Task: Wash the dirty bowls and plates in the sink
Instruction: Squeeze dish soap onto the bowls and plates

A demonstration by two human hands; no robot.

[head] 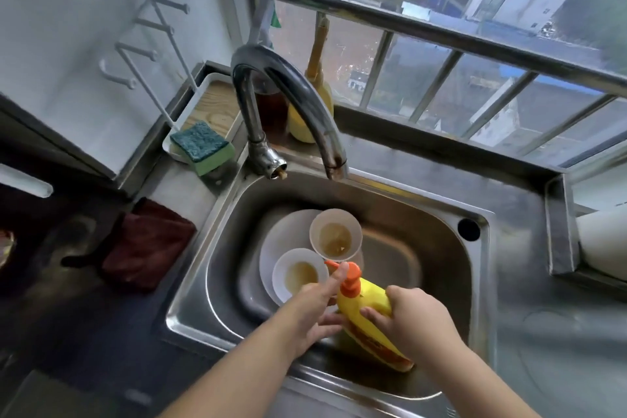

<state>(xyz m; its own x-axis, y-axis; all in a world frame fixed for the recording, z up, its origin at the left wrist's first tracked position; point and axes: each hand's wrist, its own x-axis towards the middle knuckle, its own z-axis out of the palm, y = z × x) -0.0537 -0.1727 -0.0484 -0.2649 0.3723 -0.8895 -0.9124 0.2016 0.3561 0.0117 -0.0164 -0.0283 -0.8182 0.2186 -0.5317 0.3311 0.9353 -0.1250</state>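
Observation:
Two white bowls with brown residue, a far bowl [336,236] and a near bowl [298,276], sit on a white plate [281,241] in the steel sink [437,248]. Over the sink's near side I hold a yellow dish-soap bottle [368,302] with an orange pump [351,280], tilted toward the bowls. My right hand [412,322] grips the bottle's body. My left hand [319,305] is at the bottle's neck, its thumb on the pump head and its fingers under the bottle.
A curved faucet [288,88] arches over the sink's back rim. A green sponge [202,146] lies on a tray at the back left. Bottles [310,112] stand behind the faucet by the window. A dark red cloth [146,248] lies on the left counter.

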